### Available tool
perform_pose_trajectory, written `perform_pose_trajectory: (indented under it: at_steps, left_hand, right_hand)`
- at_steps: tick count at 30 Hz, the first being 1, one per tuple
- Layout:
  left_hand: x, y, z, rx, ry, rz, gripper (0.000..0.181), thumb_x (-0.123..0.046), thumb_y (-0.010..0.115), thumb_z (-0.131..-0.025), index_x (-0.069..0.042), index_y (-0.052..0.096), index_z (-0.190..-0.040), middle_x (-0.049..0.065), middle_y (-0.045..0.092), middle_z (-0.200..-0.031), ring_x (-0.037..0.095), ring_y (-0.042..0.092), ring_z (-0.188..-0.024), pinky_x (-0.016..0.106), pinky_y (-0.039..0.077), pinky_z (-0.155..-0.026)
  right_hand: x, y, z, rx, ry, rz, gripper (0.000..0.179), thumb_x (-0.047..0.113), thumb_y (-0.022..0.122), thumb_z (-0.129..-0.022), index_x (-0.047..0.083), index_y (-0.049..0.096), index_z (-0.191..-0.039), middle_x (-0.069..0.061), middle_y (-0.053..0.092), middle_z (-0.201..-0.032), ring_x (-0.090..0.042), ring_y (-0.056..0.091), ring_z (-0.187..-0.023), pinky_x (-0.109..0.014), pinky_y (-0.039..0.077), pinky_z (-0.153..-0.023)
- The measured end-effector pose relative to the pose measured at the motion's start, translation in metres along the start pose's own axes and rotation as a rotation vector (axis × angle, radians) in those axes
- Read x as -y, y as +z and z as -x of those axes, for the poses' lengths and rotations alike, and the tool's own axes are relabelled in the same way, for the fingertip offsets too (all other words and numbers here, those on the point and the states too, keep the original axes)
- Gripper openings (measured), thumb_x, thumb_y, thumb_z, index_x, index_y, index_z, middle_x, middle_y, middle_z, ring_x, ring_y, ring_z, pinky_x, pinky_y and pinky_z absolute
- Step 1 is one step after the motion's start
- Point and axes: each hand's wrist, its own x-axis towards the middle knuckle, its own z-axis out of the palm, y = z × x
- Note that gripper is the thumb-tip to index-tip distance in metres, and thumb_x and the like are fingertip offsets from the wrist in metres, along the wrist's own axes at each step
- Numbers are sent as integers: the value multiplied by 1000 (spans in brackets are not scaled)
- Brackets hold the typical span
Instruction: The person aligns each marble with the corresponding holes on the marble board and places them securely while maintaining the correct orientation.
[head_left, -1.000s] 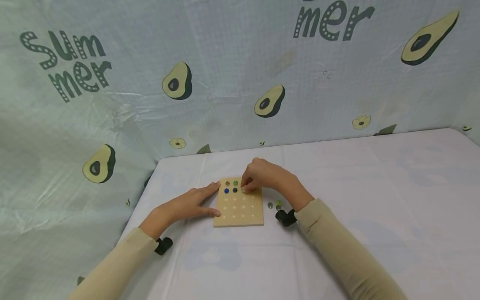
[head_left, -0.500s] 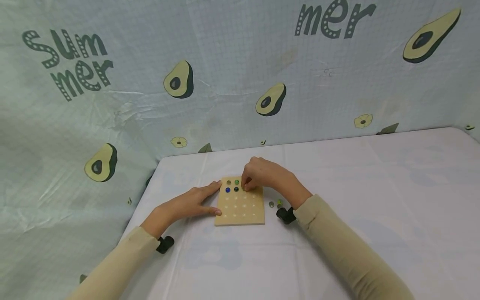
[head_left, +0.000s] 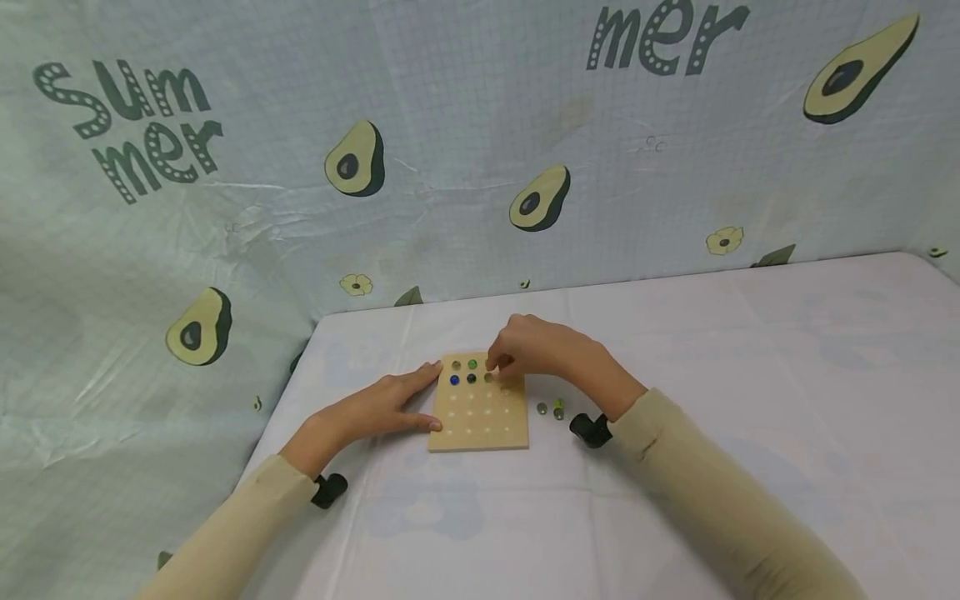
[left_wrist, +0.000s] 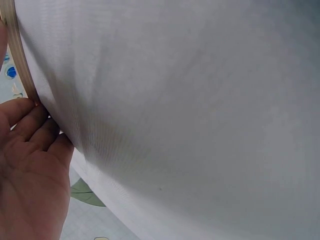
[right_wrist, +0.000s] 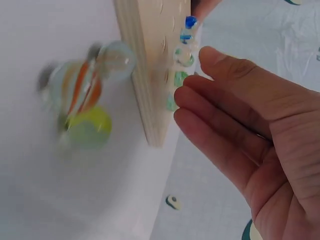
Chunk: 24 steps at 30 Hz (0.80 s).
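A square wooden board [head_left: 480, 417] with rows of shallow round dimples lies on the table. Several glass marbles sit in its far rows, among them a blue marble [head_left: 454, 380], a green marble [head_left: 472, 364] and a clear marble [head_left: 488, 377]. My left hand [head_left: 382, 406] rests against the board's left edge, fingers and thumb extended. Just over the far right part of the board is my right hand [head_left: 532, 346]. In the right wrist view, a gap shows between its thumb and fingers, with nothing held. The hand covers some far-right dimples in the head view.
Right of the board lie three loose marbles: a yellow-green marble [right_wrist: 90, 127], an orange-striped marble [right_wrist: 80, 87] and a clear one [right_wrist: 116, 61]. A white cloth [head_left: 675, 375] covers the table. Behind it hangs a sheet [head_left: 450, 167] printed with avocados.
My right hand has let go of the clear marble in the second row and drawn slightly up and right, so that marble shows now. My left hand stays at the board's edge.
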Motion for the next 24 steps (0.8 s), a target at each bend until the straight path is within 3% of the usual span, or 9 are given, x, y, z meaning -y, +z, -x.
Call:
perform_pose_trajectory:
  at_steps: [4,12,17,24]
  left_hand:
    - [1,0,0,-7,15,-2,106,-64,69,-87,-15,17,-164,11,19,-168,29,20,-154,50,24,-123]
    - [2,-2,-1,-11,21,-19,108,-65,69,-86,-14,16,-164,11,19,-168,27,20,-154,48,25,-123]
    - [2,-3,0,-8,20,-13,107,-64,70,-86,-14,16,-164,11,19,-168,28,20,-154,49,24,-123]
    - [2,-1,-1,-9,21,-6,106,-65,69,-86,-15,17,-164,10,19,-168,28,20,-154,49,24,-123]
  right_hand:
    - [-7,-3,20,-20,-43,-34,16,13,79,-91,9,81,-106,4,77,-94,-2,65,-79,-19,55,-75]
    - [-19,-5,58,20,-49,-66,18,8,79,-89,10,81,-107,5,77,-99,-1,66,-84,-19,56,-77]
    - [-27,2,71,47,-85,-43,20,2,78,-88,9,81,-107,2,78,-102,-5,70,-90,-18,56,-79]
    - [-33,9,80,26,-110,-46,20,0,79,-86,7,81,-104,1,78,-100,-4,70,-88,-18,57,-77]
